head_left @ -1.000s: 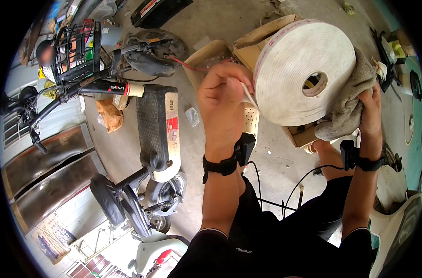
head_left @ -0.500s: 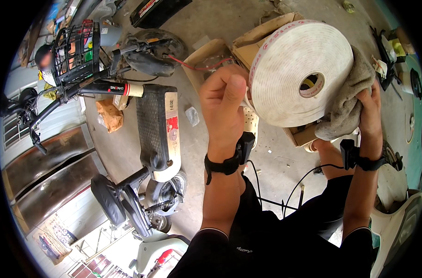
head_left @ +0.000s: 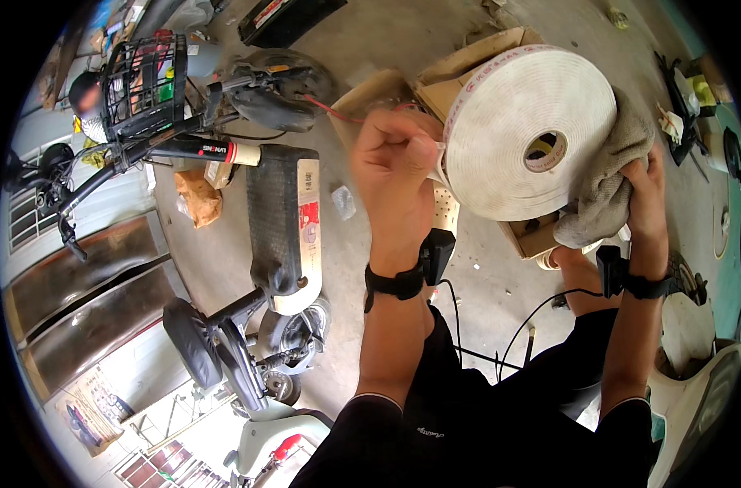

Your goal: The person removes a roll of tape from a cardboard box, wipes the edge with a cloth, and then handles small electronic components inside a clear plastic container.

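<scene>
A large roll of white tape [head_left: 500, 138], its core hole showing, faces me. My left hand [head_left: 395, 171] is closed in a pinch at its left edge, on the tape's loose end [head_left: 439, 163]. My right hand [head_left: 643, 191] grips a grey cloth [head_left: 586, 220] bunched against the roll's right side. Both wrists wear black straps with small devices and cables. An open cardboard box [head_left: 529, 240] shows behind and below the roll.
A black scooter [head_left: 277, 228] with a basket [head_left: 142, 81] fills the left, a person [head_left: 89, 118] partly visible beside the basket. A black oblong object [head_left: 289, 16] lies at the top, a paper bag [head_left: 199, 195] on the floor [head_left: 338, 244], white bodywork [head_left: 696, 407] at lower right.
My left hand's pinched fingers have shifted slightly along the roll's edge, and the thumb has tilted. The roll and my right hand sit slightly further left in view, while the surroundings have shifted a little.
</scene>
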### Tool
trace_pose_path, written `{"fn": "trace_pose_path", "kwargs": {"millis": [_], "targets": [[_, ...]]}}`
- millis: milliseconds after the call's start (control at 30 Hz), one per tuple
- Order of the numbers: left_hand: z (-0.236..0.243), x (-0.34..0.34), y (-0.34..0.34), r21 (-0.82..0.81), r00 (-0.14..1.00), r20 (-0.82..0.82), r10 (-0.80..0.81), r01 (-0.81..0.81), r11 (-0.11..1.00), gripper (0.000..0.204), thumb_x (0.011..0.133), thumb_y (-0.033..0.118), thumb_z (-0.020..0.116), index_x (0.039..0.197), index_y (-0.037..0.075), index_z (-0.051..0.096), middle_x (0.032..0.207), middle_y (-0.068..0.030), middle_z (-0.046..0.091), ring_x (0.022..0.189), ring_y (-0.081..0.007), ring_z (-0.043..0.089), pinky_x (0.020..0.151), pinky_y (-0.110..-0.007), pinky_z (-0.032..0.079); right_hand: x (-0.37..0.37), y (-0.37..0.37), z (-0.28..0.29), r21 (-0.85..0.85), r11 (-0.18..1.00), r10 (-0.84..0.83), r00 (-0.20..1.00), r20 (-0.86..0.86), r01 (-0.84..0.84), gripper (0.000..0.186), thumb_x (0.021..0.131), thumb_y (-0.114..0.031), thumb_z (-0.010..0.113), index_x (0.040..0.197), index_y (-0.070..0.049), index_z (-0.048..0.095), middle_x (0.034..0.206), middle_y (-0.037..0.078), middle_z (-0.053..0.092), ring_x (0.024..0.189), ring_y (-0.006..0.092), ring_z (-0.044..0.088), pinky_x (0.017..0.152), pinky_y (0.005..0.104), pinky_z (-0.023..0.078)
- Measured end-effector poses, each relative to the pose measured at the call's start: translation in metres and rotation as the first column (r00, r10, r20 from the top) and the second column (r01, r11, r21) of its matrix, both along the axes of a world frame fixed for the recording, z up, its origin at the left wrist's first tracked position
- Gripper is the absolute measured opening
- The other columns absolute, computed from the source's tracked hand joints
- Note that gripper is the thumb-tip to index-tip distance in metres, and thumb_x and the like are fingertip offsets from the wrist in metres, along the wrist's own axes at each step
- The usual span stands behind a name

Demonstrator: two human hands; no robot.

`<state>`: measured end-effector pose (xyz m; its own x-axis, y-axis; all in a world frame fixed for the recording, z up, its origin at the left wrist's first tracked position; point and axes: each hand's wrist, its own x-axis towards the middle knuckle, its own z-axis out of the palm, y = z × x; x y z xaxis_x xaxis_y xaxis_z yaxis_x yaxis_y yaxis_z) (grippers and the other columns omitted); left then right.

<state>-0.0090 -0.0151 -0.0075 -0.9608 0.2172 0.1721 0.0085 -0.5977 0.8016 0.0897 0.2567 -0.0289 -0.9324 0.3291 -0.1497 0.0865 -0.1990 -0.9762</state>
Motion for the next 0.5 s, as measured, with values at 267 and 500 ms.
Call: {"fn": "trace_pose_path", "kwargs": {"millis": [267,500], "targets": [[0.001,0.001,0.005,0.039,0.997,0.054,0.052,-0.054,0.998,0.027,0.079,0.018,0.075,0.089,0.004,0.054,0.084,-0.0038,0.057,0.078,-0.011,0.05,0.072,-0.024,0.039,-0.004,-0.009,0.001,-0.044,0.999,-0.022,1.0,-0.015,0.021,0.033,0.079,-0.008,0.06,0.11,0.002,0.056,0.099,0.006,0.061,0.089,0.013,0.057,0.082,0.0263,0.045],[-0.002,0.002,0.009,0.034,0.996,0.061,0.06,-0.062,0.997,0.029,0.078,0.02,0.076,0.092,0.005,0.054,0.085,-0.0025,0.056,0.079,-0.0099,0.05,0.072,-0.024,0.041,-0.002,-0.01,-0.002,0.042,0.999,0.026,1.0,0.016,-0.026,0.036,0.078,-0.007,0.06,0.112,0.002,0.054,0.102,0.006,0.06,0.091,0.0137,0.057,0.084,0.0266,0.045]]}}
